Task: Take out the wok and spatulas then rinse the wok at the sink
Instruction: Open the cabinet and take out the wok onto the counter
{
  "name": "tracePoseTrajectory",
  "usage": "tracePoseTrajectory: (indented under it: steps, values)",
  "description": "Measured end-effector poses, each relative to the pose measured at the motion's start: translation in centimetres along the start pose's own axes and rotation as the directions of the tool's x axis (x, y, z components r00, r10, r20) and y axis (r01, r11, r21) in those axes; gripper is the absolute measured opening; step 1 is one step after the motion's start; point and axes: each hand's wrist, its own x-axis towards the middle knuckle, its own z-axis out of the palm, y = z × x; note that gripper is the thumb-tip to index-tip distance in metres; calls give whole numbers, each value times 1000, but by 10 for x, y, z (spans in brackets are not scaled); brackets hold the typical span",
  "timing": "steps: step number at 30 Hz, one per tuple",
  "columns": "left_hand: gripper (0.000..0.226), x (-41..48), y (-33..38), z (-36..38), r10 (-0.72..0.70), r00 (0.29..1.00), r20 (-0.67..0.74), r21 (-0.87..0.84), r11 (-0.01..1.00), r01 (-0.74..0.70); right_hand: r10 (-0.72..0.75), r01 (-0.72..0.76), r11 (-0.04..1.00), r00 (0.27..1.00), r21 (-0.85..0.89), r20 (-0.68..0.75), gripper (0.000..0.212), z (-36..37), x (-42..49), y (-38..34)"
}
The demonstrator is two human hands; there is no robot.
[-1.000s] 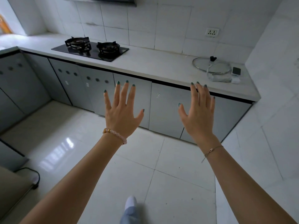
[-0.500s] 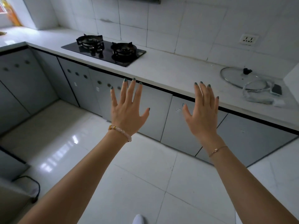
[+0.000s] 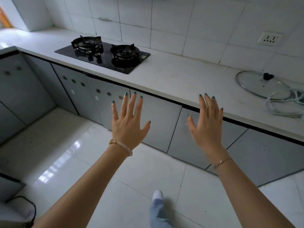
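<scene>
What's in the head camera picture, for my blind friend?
An open left hand and open right hand reach toward closed grey cabinet doors under a white counter holding a black two-burner gas hob and a round glass lid.

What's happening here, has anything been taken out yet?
Nothing yet. A person faces the kitchen counter with the left hand and right hand raised, fingers spread, holding nothing. The cabinet doors below the counter are shut, and no wok, spatulas or sink are in view. On the counter sit a gas hob and, at the far right, a glass lid beside a coiled white cable.
</scene>
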Motion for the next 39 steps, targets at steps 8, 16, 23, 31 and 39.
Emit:
tracePoseTrajectory:
  steps: [8, 16, 23, 31, 39]
  values:
    - [79, 76, 10, 60, 33, 998, 59, 13, 999, -34, 37, -37, 999, 999, 1, 34, 64, 60, 64, 31]
    - [80, 158, 41, 127, 86, 982, 168, -21, 996, -84, 115, -113, 993, 988, -19, 103, 64, 117, 128, 79]
    - [80, 201, 57, 169, 106, 971, 215, -38, 994, -100, 268, -286, 908, 958, 306, 101, 39, 176, 124, 106]
    - [81, 221, 49, 199, 130, 955, 266, -22, 991, -129, 518, -772, -440, 199, 459, 832, 24, 250, 143, 124]
    - [82, 225, 41, 215, 173, 940, 294, -19, 984, -176, 326, -276, -881, 235, 384, 916, 53, 283, 159, 128]
